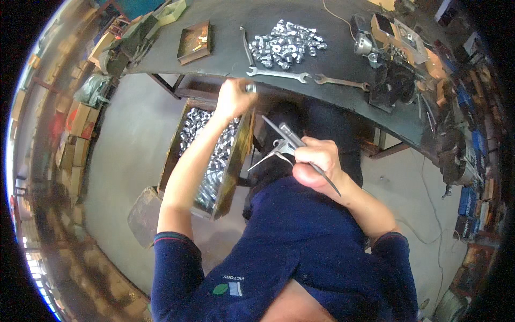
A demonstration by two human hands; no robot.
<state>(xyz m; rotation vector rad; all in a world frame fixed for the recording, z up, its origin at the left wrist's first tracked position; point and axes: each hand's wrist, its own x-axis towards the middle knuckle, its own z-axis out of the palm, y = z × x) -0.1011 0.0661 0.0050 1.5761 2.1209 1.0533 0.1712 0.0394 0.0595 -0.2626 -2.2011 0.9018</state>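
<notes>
Your left hand (236, 99) curled around fitting (250, 87), just off near edge of table (225, 61); loose grip risked drop into crate (230, 180). Your right hand (319, 161) closed around tool (292, 138); points risked snagging shirt (300, 220).

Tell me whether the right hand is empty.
No: the right hand holds a long, dark, pointed tool, with an end showing on each side of it.

The navy shirt (316, 231) bears 1 white word (233, 278) by an emblem (235, 288); lettering (470, 201) on blue boxes (465, 226) seems illegible.
</notes>
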